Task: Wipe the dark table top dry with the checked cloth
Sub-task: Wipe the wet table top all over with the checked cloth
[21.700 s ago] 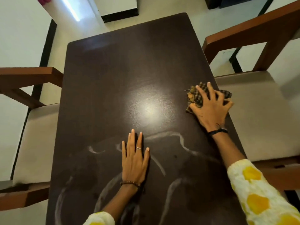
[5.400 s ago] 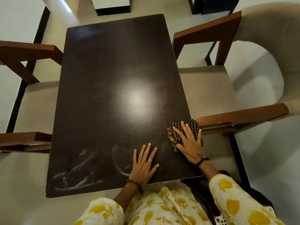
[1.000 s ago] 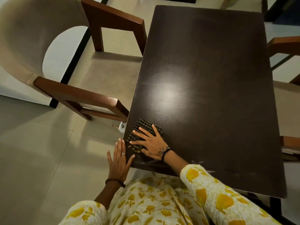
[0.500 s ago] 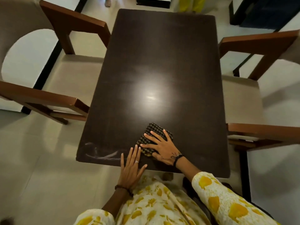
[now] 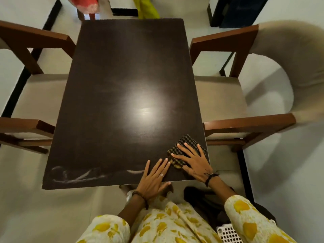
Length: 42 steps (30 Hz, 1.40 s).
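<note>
- Counting from my feed: one dark table top (image 5: 122, 88), one checked cloth (image 5: 186, 146), two armchairs, the left armchair (image 5: 35, 95) and the right armchair (image 5: 245, 95), one on each long side, and two hands.
- My right hand (image 5: 194, 163) lies flat on the cloth, fingers spread wide and straight, pressing it down; nothing pinched.
- My left hand (image 5: 154, 178) is flat too, fingers straight and close together, across the near table edge just beside the cloth.
- Half a second ago the cloth sat near the middle of the near edge; now it is at the near right corner, touching the right edge.
- The pale wet streaks (image 5: 78, 174) at the near left corner are there as before.
- The table's long axis runs straight away from me.
- The cloth is bunched, its long axis slanting from near-left to far-right, far corner pointing away to the right.
</note>
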Available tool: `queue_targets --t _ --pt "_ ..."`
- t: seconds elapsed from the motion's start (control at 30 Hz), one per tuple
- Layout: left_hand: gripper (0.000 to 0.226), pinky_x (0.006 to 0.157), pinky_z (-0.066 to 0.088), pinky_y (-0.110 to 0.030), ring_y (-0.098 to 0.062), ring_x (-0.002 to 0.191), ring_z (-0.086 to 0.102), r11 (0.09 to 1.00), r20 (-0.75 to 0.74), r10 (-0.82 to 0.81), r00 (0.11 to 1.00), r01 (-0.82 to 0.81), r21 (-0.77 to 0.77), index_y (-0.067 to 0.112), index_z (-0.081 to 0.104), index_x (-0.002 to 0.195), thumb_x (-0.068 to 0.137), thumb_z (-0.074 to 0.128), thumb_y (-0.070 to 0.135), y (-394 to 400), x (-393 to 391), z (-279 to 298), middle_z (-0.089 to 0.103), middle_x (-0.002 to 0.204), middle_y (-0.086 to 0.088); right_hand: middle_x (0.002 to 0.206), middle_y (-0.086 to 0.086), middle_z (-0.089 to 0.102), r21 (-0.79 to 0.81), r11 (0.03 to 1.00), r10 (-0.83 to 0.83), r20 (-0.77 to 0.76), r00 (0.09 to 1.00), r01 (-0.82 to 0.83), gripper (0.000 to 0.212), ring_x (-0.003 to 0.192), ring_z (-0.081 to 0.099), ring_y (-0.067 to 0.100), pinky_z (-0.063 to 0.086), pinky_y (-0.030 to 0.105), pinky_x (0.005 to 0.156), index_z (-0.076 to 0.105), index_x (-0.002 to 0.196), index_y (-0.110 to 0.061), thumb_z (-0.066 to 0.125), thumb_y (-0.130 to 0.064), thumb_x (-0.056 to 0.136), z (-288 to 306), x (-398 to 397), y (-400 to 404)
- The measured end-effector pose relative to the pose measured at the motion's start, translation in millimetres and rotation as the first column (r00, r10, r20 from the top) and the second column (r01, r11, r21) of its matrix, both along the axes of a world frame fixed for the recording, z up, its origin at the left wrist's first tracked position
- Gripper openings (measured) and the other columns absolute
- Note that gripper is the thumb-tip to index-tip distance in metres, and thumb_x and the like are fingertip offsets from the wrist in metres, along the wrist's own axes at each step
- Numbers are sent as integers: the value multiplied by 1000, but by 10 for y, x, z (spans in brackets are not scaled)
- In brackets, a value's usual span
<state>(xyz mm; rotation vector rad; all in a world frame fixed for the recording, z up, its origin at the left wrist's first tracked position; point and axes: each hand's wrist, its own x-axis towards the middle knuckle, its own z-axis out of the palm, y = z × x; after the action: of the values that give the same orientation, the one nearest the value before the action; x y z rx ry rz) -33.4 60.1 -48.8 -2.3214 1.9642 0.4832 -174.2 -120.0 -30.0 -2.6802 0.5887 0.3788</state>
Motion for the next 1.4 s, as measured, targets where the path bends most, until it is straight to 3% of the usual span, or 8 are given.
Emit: queue_targets --t 0.1,0.3,0.43,0.6,0.8,1.03,1.2,1.4 --pt "72 108 1 -51 -13 140 -12 999 40 -31 999 33 -43 16 -2 145 90 17 57 1 -59 -40 -8 154 -1 150 -17 -14 -20 998 -59 -25 998 59 57 142 -14 12 -21 46 110 14 142 -50 40 -34 94 10 -166 9" --pt "65 107 4 -52 -11 140 -11 998 55 -51 997 53 -41 17 -1 145 93 9 54 9 -41 -1 11 155 1 152 -11 -17 -13 974 -229 -59 972 228 60 141 -20 13 -20 49 110 -1 139 -49 38 -35 96 -7 -462 245" --pt "64 108 2 -52 -11 140 -12 998 71 -54 996 57 -41 15 -3 145 93 5 51 19 -41 6 11 153 1 151 -10 -17 41 938 -342 -67 937 345 51 140 -20 13 -23 48 109 0 139 -48 13 -52 90 8 -577 538" --pt "63 109 2 -51 -11 140 -11 997 38 -63 997 64 -49 15 1 145 94 6 51 56 -25 -3 -7 155 -1 151 -9 -19 82 917 -386 -53 921 389 70 143 -18 15 -24 45 109 -2 140 -45 -15 -70 75 -1 -710 806" --pt "63 109 3 -49 -9 140 -10 996 -19 52 998 -53 -77 17 -2 145 94 7 52 291 129 -19 -17 154 4 154 -12 -14 137 870 -476 -18 879 474 74 142 -17 10 -13 49 113 4 142 -45 -8 -69 73 128 -512 587" --pt "62 109 2 -49 -8 140 -11 996 -17 68 998 -68 -53 20 -3 145 94 6 52 587 385 -8 -18 153 7 158 -7 -9 101 809 -577 -47 815 578 58 145 -12 16 -9 54 114 8 145 -40 39 -37 97 89 -257 451" --pt "63 109 2 -49 -8 140 -8 998 -27 60 998 -60 -5 20 2 145 93 9 53 725 577 -10 -15 154 8 158 -4 8 69 769 -639 58 767 635 65 146 0 17 -12 49 113 24 144 -37 55 -44 88 -5 -241 566" --pt "60 109 3 -50 -12 141 -7 1000 -22 -1 1000 1 1 19 4 146 94 10 48 935 945 15 -14 154 5 150 6 35 109 606 -787 225 575 788 55 142 23 23 0 48 115 47 136 -23 48 -36 83 -92 -38 698"
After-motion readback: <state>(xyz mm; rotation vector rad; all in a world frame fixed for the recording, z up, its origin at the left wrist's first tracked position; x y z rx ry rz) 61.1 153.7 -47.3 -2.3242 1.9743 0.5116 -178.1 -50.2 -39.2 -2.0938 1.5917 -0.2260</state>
